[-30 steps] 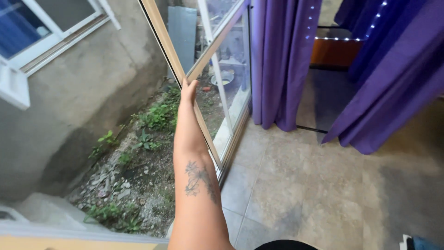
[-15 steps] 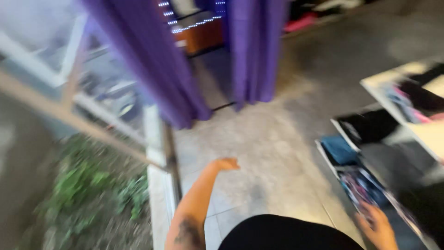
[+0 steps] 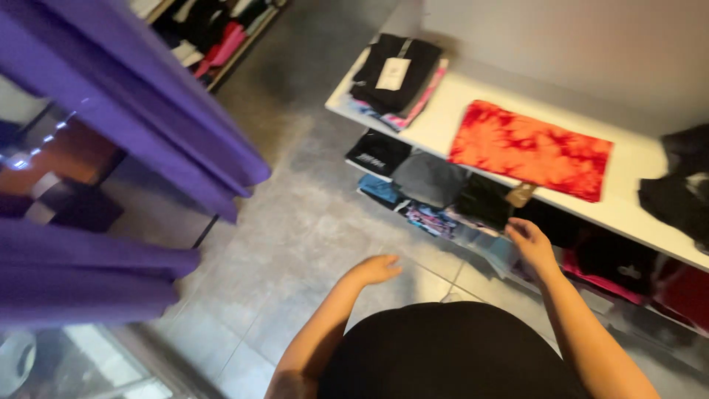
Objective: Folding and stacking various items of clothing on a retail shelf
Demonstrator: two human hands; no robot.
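Right hand (image 3: 530, 242) was open, fingers loosely spread, reaching at about two o'clock toward the folded garments (image 3: 473, 214) on the lower shelf, nearly touching them (contact could not be confirmed). These lay stacked flat: dark, grey and patterned pieces. Left hand (image 3: 377, 268) hung empty, loosely curled, above the floor.

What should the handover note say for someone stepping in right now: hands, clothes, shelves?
Left hand: empty, fingers loosely curled, hanging over the grey tiled floor, touching nothing.
Right hand: empty, fingers spread, at the front edge of the lower shelf, beside the folded clothes stacked there; contact cannot be told.
Top white shelf: a red-orange tie-dye garment lies flat, a dark folded pile with a tag at its far end, dark clothes at the near end.
Purple curtains hang on the left.
Done: nothing is picked up. Left: every garment is on its shelf.
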